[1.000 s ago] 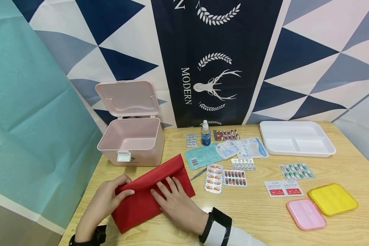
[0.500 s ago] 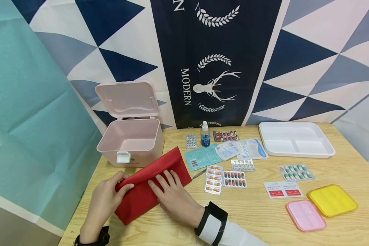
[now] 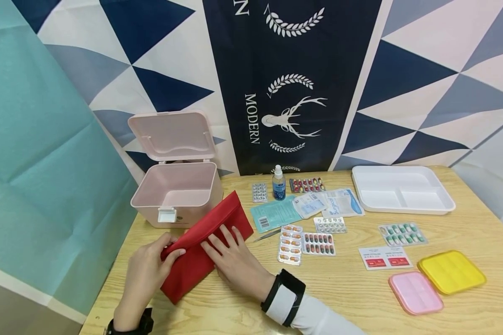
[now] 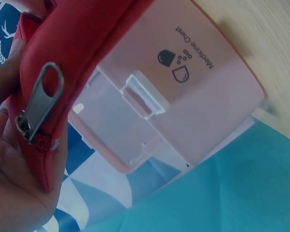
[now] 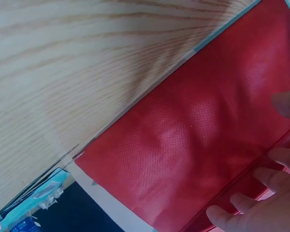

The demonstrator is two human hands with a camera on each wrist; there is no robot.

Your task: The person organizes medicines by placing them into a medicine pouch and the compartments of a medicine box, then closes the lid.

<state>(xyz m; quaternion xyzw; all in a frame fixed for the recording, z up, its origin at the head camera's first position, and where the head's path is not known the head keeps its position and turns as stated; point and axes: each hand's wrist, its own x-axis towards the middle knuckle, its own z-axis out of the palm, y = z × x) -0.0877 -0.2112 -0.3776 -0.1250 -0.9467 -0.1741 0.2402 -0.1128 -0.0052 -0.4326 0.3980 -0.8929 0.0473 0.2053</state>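
1. Left hand [image 3: 152,263]: before the medicine chest [image 3: 194,212], thumb and fingers pinching the left end of the red zippered pouch [image 3: 193,261] by its zip pull [image 4: 38,109].
2. Pouch: slanting in front and right of the chest, closer and steeper than a second ago; the hands seem to be shifting it whole.
3. Right hand [image 3: 238,264]: fingers spread apart, touching the pouch.
4. Tweezers [image 3: 267,235]: right of the chest, now less covered.

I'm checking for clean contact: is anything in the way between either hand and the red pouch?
Nothing visible: the left hand pinches one end of the red pouch, and the right hand touches it directly. The orange blister pack lies apart.
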